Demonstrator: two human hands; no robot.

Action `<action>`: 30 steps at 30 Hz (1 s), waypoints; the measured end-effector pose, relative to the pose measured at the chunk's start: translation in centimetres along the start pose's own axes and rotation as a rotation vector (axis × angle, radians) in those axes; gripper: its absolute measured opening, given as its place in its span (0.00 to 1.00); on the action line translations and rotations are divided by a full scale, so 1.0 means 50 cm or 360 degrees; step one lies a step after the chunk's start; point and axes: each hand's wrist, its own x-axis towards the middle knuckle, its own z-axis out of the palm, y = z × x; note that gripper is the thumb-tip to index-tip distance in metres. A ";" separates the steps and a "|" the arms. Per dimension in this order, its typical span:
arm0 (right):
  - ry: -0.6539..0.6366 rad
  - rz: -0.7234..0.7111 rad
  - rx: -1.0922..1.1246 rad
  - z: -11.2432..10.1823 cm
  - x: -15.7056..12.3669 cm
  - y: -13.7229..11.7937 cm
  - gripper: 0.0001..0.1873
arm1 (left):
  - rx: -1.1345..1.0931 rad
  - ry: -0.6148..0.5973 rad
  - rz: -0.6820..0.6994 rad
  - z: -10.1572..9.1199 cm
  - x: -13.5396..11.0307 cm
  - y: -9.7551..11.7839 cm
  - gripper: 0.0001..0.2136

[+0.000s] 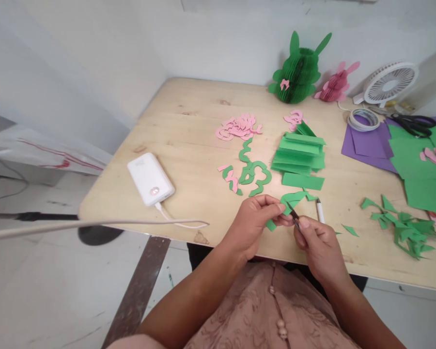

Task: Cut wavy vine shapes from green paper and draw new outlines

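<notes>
My left hand (256, 220) pinches a curved green paper piece (292, 199) over the table's near edge. My right hand (318, 240) is closed round small dark scissors (294, 215), whose blades touch the green piece. Just beyond my hands lie curved green cut-outs (252, 172), a few pink ones (234, 183), and a stack of folded green paper strips (300, 155). A white pen (320, 211) lies beside my right hand.
A white power bank (150, 178) with a cable lies at the left of the wooden table (189, 121). Pink cut-outs (238, 127), green scraps (407, 225), green and purple sheets (370, 145), black scissors (414, 123), tape (363, 118), a fan (388, 83) and two paper figures (300, 70) stand further off.
</notes>
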 end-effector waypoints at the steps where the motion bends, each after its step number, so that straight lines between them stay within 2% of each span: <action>1: 0.0004 0.0001 0.0005 0.000 0.000 0.000 0.25 | 0.0004 0.0007 0.0007 0.000 0.000 -0.001 0.07; 13: -0.0013 0.0067 -0.0044 -0.008 0.006 -0.013 0.27 | 0.0074 0.0088 0.0092 0.000 0.002 0.002 0.08; 19: -0.0012 0.0138 -0.0017 -0.012 0.007 -0.007 0.21 | 0.0089 0.0125 0.0094 0.000 0.004 0.002 0.08; 30: -0.0066 0.0179 -0.0066 -0.022 0.011 -0.007 0.22 | 0.0102 0.0123 0.0097 -0.005 0.010 0.002 0.09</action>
